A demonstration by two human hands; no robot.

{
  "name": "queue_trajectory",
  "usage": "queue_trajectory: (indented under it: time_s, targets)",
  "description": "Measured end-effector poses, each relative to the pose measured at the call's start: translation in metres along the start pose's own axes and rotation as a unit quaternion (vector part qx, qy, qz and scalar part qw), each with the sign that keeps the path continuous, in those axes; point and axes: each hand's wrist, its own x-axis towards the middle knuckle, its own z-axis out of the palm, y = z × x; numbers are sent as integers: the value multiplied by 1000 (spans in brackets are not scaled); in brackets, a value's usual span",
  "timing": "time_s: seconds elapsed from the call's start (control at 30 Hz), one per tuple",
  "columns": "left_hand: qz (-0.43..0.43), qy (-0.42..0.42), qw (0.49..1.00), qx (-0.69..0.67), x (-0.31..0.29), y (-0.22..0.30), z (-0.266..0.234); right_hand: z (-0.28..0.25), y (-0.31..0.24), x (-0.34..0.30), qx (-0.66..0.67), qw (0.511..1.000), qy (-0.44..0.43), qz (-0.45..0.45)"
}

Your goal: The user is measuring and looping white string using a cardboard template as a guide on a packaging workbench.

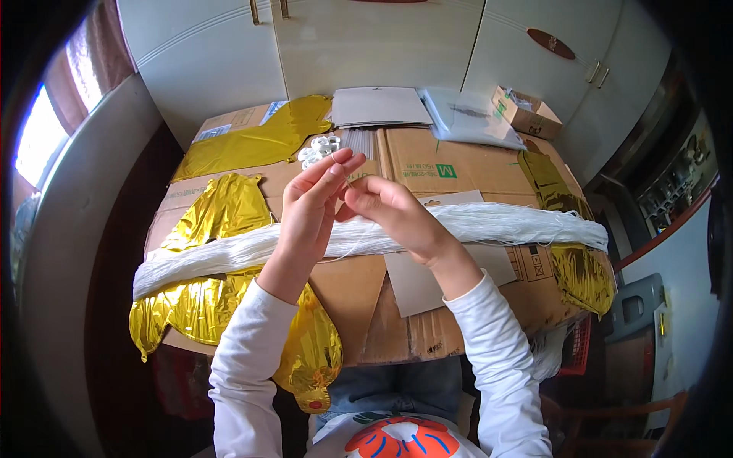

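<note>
Both hands are raised over the middle of the cardboard, close together. My left hand (309,202) pinches a thin string (349,184) between thumb and fingertips. My right hand (393,214) has thumb and forefinger closed on the same string, just beside the left; its exact path between the fingers is too fine to follow. Beneath them a long bundle of white string (519,223) stretches from side to side. Shiny gold foil balloons, flat, lie at the left: one balloon (225,210) partly under the bundle, another (313,347) drooping over the near edge.
Flattened cardboard (416,172) covers the table. At the back lie a large gold foil balloon (244,149), grey card sheets (379,107), clear plastic bags (473,122) and a small open box (531,114). A white coil (317,151) sits behind my hands; gold foil (582,275) lies right.
</note>
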Motion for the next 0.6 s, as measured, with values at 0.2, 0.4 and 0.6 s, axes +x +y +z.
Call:
queue_trajectory:
  time_s: [0.2,0.4,0.6]
  targets:
    - [73,-23,986,147,-2,2,2,11,0,-6,-163,975,144,-53]
    - [182,-115,842,495,-21,13,3,14,-15,-18,-482,836,114,-238]
    - [172,-222,790,545,-33,24,-2,-10,-39,-24,-391,909,-14,-142]
